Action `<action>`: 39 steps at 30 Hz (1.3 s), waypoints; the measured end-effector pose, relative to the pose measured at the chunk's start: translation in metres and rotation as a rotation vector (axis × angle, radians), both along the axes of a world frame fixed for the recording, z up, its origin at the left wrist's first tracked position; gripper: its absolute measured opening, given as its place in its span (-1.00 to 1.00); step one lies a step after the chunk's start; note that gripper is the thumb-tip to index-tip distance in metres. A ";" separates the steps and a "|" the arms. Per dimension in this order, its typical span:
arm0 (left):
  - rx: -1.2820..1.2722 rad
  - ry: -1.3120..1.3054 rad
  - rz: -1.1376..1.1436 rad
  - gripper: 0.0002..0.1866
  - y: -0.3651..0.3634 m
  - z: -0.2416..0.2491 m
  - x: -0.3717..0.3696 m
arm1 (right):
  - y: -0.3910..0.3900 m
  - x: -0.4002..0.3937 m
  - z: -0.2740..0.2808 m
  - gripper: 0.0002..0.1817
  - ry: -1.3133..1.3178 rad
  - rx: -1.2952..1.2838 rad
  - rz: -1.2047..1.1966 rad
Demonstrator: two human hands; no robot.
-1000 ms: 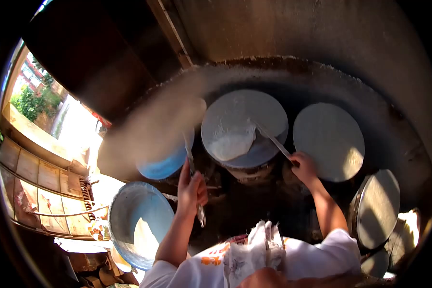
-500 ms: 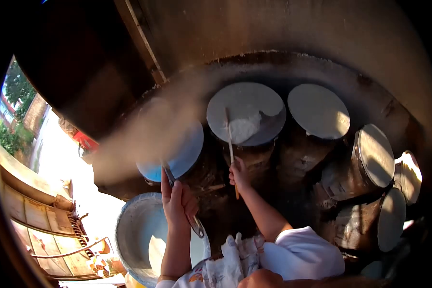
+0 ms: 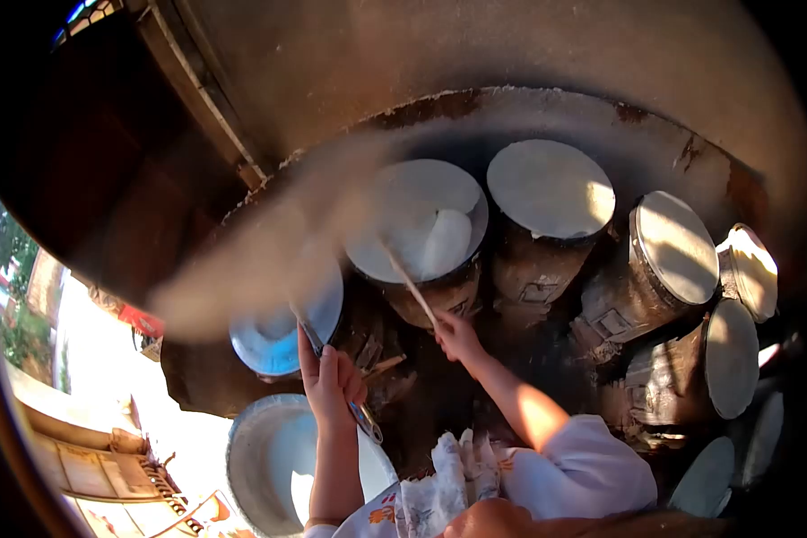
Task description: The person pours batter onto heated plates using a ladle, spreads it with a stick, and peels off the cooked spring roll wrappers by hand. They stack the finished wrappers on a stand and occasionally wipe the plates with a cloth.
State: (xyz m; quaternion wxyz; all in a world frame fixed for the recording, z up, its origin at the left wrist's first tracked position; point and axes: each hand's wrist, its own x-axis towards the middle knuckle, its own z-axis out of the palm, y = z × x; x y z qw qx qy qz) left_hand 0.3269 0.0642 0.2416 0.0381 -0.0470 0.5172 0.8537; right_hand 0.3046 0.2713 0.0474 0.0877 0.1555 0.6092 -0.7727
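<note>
My right hand (image 3: pixel 458 337) is closed around a thin wooden stick (image 3: pixel 412 285), whose far end reaches over a round pan (image 3: pixel 403 190) with a pale surface. In that pan a whiter, rounded patch (image 3: pixel 449 240) lies by the right side. My left hand (image 3: pixel 334 384) grips a metal-handled utensil (image 3: pixel 365 421) with a hole at its lower end. Its far end is hidden by a tan blur (image 3: pixel 269 233). Just beyond this hand is a round pan (image 3: pixel 264 354) with a bluish surface.
Several more pale-topped round pans curve to the right, including one at the back (image 3: pixel 547 188) and one nearer (image 3: pixel 733 359). A large whitish tub (image 3: pixel 242 448) stands at lower left. Behind the row runs a curved wall (image 3: pixel 529 54). Bright ground (image 3: pixel 108 359) lies at far left.
The view has turned, so the pans sit further left. The stick now leans left, and the white patch looks smoother and rounder. Both hands keep their grips.
</note>
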 end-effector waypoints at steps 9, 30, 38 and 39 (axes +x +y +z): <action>-0.049 -0.041 -0.083 -0.43 0.084 -0.014 -0.048 | 0.137 -0.053 0.015 -0.61 -0.018 0.213 -0.120; 0.959 -0.862 -0.472 -0.60 0.178 -0.033 -0.170 | 0.238 -0.055 0.008 -0.67 0.405 1.045 -0.166; 0.691 -0.781 -0.375 -0.79 0.174 -0.060 -0.186 | 0.221 -0.023 0.011 -0.71 0.312 0.976 -0.126; 0.686 -0.763 -0.365 -0.80 0.176 -0.067 -0.183 | 0.210 -0.006 -0.017 -0.75 0.253 0.919 -0.302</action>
